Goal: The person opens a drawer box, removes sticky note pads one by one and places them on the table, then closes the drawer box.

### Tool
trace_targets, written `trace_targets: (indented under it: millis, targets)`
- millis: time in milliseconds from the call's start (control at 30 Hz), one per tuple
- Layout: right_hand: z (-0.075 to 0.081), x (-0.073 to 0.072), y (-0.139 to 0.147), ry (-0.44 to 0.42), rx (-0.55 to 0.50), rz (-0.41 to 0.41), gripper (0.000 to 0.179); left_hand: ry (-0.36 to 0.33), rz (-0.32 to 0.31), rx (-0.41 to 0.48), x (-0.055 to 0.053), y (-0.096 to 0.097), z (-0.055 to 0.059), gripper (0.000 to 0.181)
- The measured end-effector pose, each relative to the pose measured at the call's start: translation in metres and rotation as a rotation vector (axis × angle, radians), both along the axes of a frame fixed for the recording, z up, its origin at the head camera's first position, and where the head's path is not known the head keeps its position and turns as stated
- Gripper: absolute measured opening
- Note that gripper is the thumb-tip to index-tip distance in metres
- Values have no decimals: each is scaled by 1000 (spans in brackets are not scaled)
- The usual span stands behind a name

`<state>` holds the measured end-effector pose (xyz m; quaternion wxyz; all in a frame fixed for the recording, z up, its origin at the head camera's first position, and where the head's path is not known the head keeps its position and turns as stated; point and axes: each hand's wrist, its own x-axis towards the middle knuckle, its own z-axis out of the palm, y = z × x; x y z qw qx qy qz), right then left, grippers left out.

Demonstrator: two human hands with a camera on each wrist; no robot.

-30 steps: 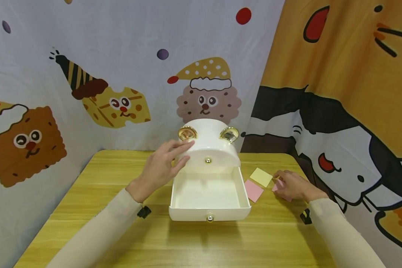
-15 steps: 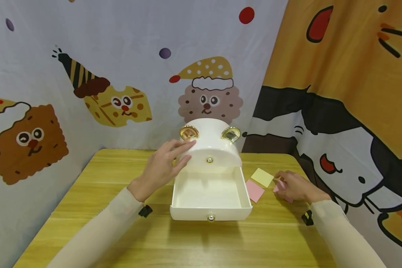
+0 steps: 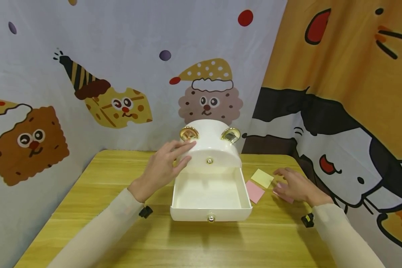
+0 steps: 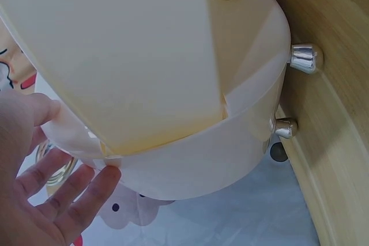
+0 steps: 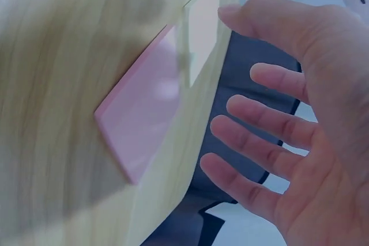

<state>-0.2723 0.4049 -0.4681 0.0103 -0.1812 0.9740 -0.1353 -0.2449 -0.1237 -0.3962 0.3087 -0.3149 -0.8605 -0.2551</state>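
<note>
Pink pad lies flat just beneath the right hand, the nearer one, whose fingers are loosely spread and hold nothing; it looks nearly square, without a clear long axis. Left of that grip are the yellow pad, a second pink pad, then the white drawer box, touched by the left hand's extended fingers. Wooden table below; patterned cloth behind.

A person's pale-sleeved left arm and right arm extend forward, the left grip angled inward with thumb and fingers apart, the right grip hovering, digits spread and slightly bent.
</note>
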Motion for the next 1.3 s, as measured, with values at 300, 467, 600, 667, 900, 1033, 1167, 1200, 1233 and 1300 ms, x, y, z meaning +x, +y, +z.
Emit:
trace_targets:
  millis: [300, 467, 600, 667, 900, 1033, 1167, 1200, 1233, 1300]
  targets:
    - [12, 11, -16, 91, -41, 7, 50, 12, 2, 9, 1, -2, -1, 54]
    - [17, 19, -25, 172, -61, 23, 48, -2, 9, 7, 1, -3, -2, 53]
    - [20, 26, -33, 220, -91, 23, 44, -2, 12, 8, 2, -3, -2, 53]
    - [23, 30, -37, 237, -109, 23, 42, 1, 12, 8, 2, -3, -1, 53]
    - [29, 42, -47, 322, -130, 48, 37, 10, 9, 7, 1, -2, -2, 53]
    - [31, 48, -52, 370, -152, 82, 35, 13, 9, 3, 1, -1, -2, 53]
    - [34, 53, -58, 376, -163, 82, 35, 17, 4, 4, 0, 1, -2, 53]
    - [34, 55, -59, 374, -166, 79, 36, 18, 3, 5, 0, 1, -2, 53]
    - [35, 56, -60, 373, -166, 74, 36, 19, 2, 6, 0, 1, -2, 53]
    - [37, 58, -62, 374, -168, 69, 37, 21, 1, 7, 0, 2, -2, 53]
